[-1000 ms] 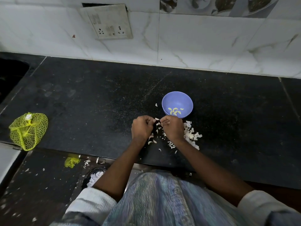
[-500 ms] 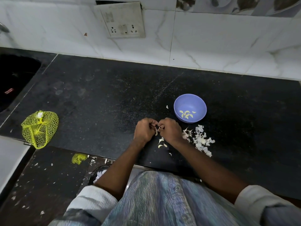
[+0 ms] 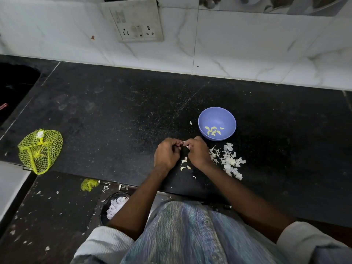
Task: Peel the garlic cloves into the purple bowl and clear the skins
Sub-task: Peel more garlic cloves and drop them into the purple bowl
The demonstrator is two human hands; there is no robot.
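The round purple plastic bowl (image 3: 217, 123) on the black stone worktop (image 3: 114, 115) holds a few pale peeled garlic cloves (image 3: 213, 130). Just beside the bowl, my left hand (image 3: 167, 154) and right hand (image 3: 197, 152), fingers curled, pinch one small garlic clove (image 3: 184, 144) between them; white papery skins (image 3: 228, 161) lie beside the bowl.

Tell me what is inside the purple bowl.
The purple bowl holds a few peeled garlic cloves, pale yellow, on its bottom. Nothing covers its inside.
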